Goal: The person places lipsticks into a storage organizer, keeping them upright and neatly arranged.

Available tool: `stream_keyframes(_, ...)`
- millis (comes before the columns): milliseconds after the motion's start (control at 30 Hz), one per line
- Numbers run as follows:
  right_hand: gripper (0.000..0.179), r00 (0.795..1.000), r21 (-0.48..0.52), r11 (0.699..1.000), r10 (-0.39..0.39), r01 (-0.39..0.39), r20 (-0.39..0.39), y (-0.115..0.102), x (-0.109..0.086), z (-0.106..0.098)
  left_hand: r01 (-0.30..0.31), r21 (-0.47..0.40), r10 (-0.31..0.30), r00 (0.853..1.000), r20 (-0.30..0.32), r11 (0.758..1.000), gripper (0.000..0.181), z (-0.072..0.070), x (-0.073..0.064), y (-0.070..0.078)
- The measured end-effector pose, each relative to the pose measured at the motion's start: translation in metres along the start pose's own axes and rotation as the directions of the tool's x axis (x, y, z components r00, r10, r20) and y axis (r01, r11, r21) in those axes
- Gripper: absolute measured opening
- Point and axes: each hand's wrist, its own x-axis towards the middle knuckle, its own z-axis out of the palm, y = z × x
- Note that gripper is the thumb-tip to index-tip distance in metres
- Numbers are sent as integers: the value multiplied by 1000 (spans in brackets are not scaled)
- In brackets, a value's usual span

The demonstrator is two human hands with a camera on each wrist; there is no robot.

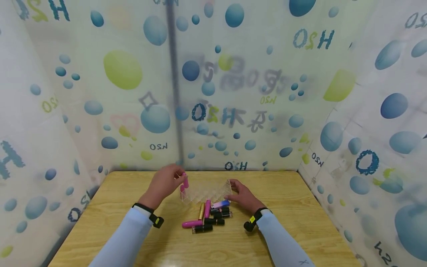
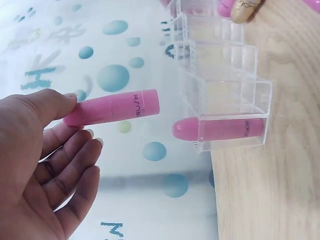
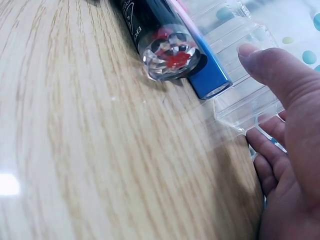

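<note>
My left hand (image 1: 164,186) pinches a pink lipstick tube (image 2: 117,107) by its rounded end, between thumb and index finger; its other fingers are loosely bent. The tube is held in the air just off the left end of a clear compartmented lipstick organizer (image 1: 206,191). In the end compartment sits a second pink tube (image 2: 225,129), its rounded tip sticking out. At the organizer's opposite end, my right hand (image 1: 246,196) holds it, thumb on the near side and fingers around the far side. A blue-and-pink tube (image 3: 212,75) lies close to that thumb.
In front of the organizer, several tubes lie on the wooden table (image 1: 133,237): a gold one (image 1: 201,211), a pink one (image 1: 207,209), another pink one (image 1: 191,224) and several black ones (image 1: 202,228). A patterned curtain (image 1: 213,148) stands behind the table.
</note>
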Motion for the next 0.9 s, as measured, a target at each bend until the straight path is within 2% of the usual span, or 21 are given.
stream_keyframes(167, 76, 1000, -8, 1000, 14, -14, -2, -1, -1, 1, 16, -8, -16, 1000, 5, 1000, 17, 3, 14, 1)
stream_keyframes(333, 76, 1000, -6, 1000, 22, -22, -6, -1, -2, 1, 14, 19, -15, 1000, 18, 1000, 22, 12, 21, -3)
stream_keyframes(700, 75, 1000, -5, 1000, 2, -2, -5, 2, 0, 1, 50, 30, -52, 994, 94, 998, 14, 27, 24, -10)
stream_keyframes(900, 77, 1000, -20, 1000, 2, -2, -7, 2, 1, 0, 9, 63, -15, 995, 97, 998, 11, 35, 22, -13)
